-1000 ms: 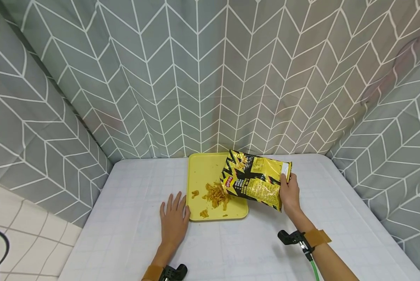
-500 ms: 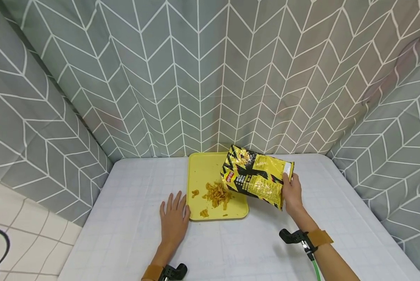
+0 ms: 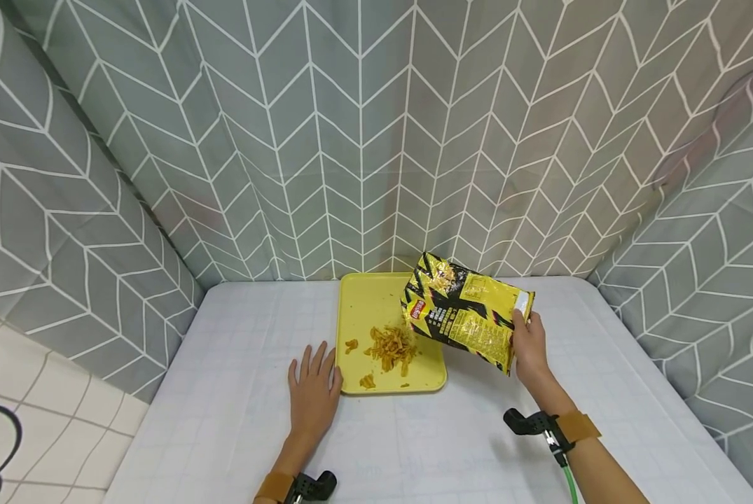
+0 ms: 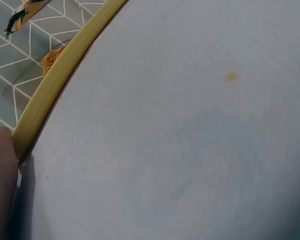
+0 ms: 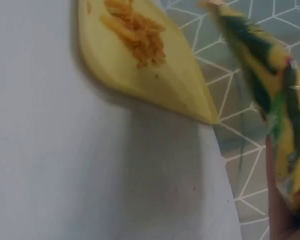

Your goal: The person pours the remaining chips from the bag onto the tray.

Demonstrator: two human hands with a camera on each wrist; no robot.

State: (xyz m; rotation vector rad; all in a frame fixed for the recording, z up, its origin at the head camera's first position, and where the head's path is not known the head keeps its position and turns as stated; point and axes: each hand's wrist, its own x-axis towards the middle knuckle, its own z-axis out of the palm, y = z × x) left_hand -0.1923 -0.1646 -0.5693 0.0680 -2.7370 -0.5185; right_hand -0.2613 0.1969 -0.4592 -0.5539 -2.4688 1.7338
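The left hand point(image 3: 313, 402) lies palm down on the desk point(image 3: 244, 350), its fingers straight and slightly spread, its thumb against the near corner of a yellow tray point(image 3: 366, 301). The right hand point(image 3: 530, 350) pinches one end of a yellow-and-black chip bag point(image 3: 467, 311) with a red logo, the thumb on the upper face. The bag is held clear of the desk, ahead of the right hand and to its left, and its other end hangs tilted over the tray's right side. Between the two hands and ahead of them, golden-brown chips point(image 3: 391, 348) sit heaped on the tray beside that lower end, while a few loose pieces point(image 3: 366, 381) lie apart from the heap, nearer the left hand. Whether the bag holds more cannot be told. A small camera is strapped to each wrist, and a green cable point(image 3: 570, 483) trails from the right one. Beyond both hands hangs a grey curtain point(image 3: 376, 140) with white chevron lines.
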